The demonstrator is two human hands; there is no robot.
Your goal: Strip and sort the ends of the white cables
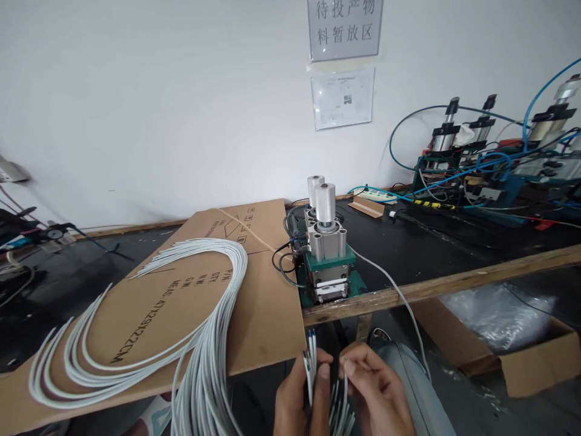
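Note:
At the lower middle, my left hand is closed around a few white cables whose dark and blue tips point upward. Beside it, my right hand pinches the end of one white cable between thumb and fingers. More cable ends show below, between my two hands. To the left, a large bundle of white cables curves over a flat cardboard sheet and hangs off the table edge. Just beyond my hands stands a small pneumatic press with silver cylinders on a green base.
Several pneumatic machines with blue hoses stand at the back right of the black table. Below it, an open carton holds clear plastic. A pressure gauge sits at left. A grey cord hangs over the wooden edge.

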